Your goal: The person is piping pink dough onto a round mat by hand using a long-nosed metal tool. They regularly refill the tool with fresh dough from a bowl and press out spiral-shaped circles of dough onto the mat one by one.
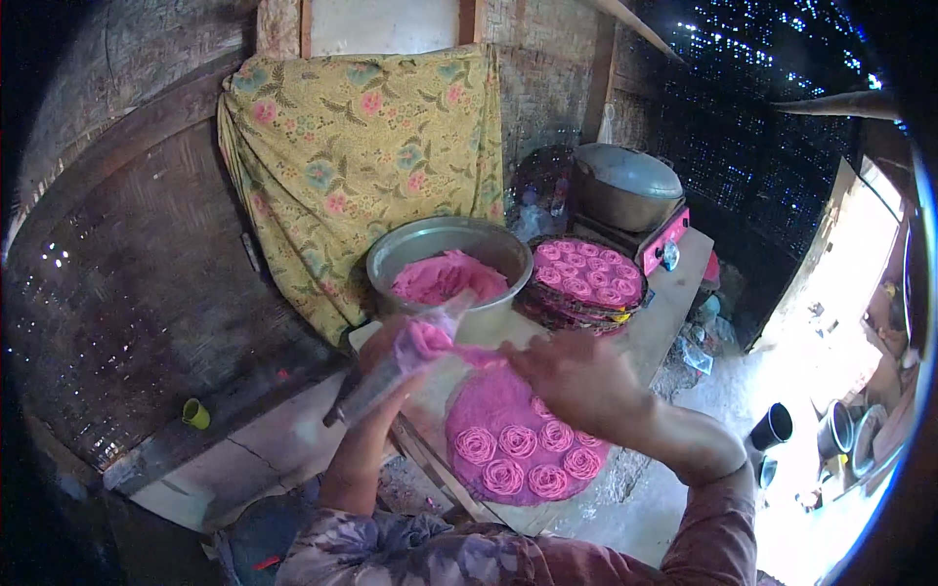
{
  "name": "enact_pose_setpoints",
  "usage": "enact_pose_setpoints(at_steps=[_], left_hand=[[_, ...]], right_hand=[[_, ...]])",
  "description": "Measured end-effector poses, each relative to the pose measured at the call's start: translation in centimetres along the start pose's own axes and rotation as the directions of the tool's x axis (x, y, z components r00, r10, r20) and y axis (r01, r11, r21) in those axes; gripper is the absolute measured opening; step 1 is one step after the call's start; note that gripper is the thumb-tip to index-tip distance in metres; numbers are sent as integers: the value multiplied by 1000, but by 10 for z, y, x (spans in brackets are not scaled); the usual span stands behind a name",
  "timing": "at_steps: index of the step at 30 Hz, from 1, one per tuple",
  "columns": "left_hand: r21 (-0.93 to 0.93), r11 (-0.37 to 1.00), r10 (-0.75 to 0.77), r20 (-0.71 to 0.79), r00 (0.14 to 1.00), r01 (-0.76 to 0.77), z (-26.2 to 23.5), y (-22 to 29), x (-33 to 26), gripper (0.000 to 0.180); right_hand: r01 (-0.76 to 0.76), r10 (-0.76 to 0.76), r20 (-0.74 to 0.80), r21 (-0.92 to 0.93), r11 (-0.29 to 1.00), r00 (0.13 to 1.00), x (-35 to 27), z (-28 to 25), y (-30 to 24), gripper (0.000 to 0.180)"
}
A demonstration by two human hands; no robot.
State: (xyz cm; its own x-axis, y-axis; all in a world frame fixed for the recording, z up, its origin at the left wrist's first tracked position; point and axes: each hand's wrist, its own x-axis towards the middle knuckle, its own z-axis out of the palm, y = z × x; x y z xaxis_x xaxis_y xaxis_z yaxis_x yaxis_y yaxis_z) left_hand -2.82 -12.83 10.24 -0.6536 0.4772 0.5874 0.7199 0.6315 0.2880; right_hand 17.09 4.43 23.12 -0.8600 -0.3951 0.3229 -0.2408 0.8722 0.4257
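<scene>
At the far left, a small yellow plastic cup (195, 413) stands on the dark ledge below the woven bamboo wall (127, 283). A yellow floral cloth (362, 156) hangs against the wall behind the work area.

The left hand (391, 366) is clenched around a clear plastic piping bag filled with pink dough (415, 347). The bag runs diagonally: its twisted tail points down toward the left, and its full end points up and right, over the near left part of the low wooden board (440, 391).

Behind the bag, at the far edge of the board, stands a round grey metal basin (445, 244) holding a mound of pink dough (447, 276).

On the near part of the board lies a round pink disc (489, 400) carrying piped pink rosettes (518, 441) in rows along its near side. The far part of the disc is bare.

The right hand (576, 376) lies over the far right edge of the disc, fingers pointing left toward the full end of the bag. Whether it grips the bag or only touches it cannot be determined, as the fingertips are blurred.

To the right of the basin, a stack of round trays (584, 278) stands at the far right corner of the board; the top tray is fully covered with pink rosettes. Behind it, a grey metal pot with a lid (625, 186) sits on a pink single-burner stove (664, 244).

At the far right, dark round pots (772, 427) stand on the ground.
</scene>
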Motion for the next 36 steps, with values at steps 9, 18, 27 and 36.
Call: enact_pose_setpoints(at_steps=[9, 18, 27, 36], left_hand=[[-161, 959, 160, -374, 914, -234, 26, 11, 0, 26], [132, 991, 18, -341, 940, 29, 18, -30, -4, 24], [13, 991, -126, -298, 946, 135, 4, -69, -15, 26], [108, 961, -153, -565, 811, 257, -49, -94, -75, 49]], right_hand=[[-239, 543, -138, 789, 566, 828, 17, 119, -57, 63], [-145, 430, -41, 909, 391, 902, 5, 154, -37, 54], [61, 273, -112, 980, 188, 955, 55, 162, -34, 36], [-409, 350, 388, 77, 909, 853, 159, 265, 109, 25]])
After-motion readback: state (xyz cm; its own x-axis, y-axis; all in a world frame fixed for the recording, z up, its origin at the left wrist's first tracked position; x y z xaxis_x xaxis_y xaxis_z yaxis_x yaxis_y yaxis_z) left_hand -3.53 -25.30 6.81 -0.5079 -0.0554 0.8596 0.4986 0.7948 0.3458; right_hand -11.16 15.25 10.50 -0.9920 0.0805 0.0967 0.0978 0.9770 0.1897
